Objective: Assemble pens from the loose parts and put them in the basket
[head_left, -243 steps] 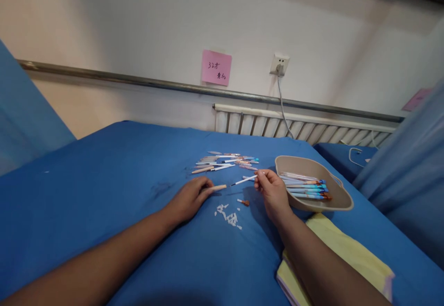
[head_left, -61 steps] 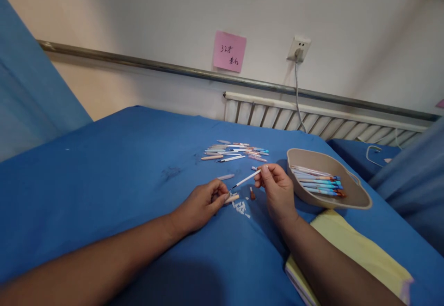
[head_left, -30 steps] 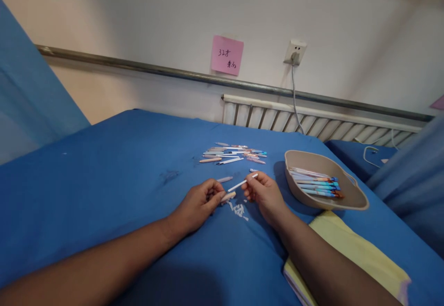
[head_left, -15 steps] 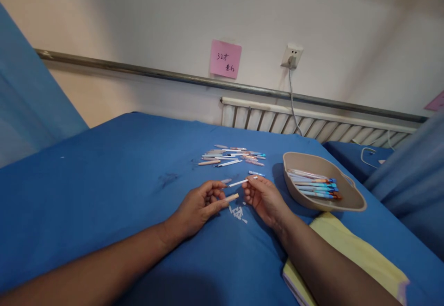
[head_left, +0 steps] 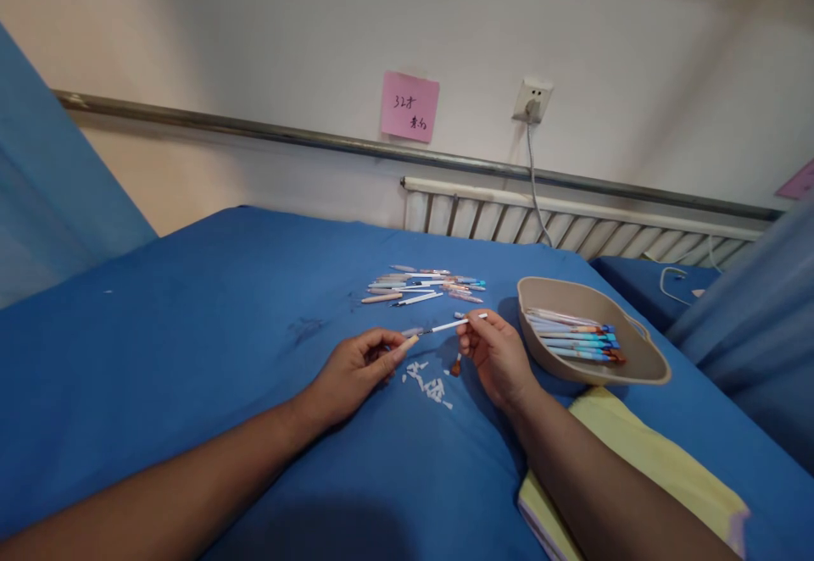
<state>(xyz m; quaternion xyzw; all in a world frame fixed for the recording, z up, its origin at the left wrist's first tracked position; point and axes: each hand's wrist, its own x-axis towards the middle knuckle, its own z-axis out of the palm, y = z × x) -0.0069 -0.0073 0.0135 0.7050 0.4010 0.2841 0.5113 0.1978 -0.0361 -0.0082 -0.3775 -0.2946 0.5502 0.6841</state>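
Observation:
My left hand (head_left: 365, 369) is closed around a cream pen barrel (head_left: 407, 346), its end pointing up and right. Between the thumb and fingers of my right hand (head_left: 496, 353) is a slim white pen refill (head_left: 450, 324). The refill's dark tip is close to the barrel's end; I cannot tell if they touch. Below my right fingers shows a small brown-orange piece (head_left: 456, 366), whether held or lying I cannot tell. Small white bits (head_left: 434, 390) are scattered on the blue cloth (head_left: 267, 290) beneath my hands. A loose pile of pens and refills (head_left: 420, 286) lies beyond them.
To the right stands a beige basket (head_left: 652, 366) with several blue and orange pens (head_left: 576, 342) in it. A folded yellow cloth (head_left: 649, 468) lies under my right forearm. Behind the bed are a radiator (head_left: 489, 212), a metal rail (head_left: 286, 136) and a plugged-in cable (head_left: 535, 188).
The cream barrel has risen and turned toward the refill's tip. My right hand has shifted slightly right with the refill. More white bits and the brown-orange piece now show.

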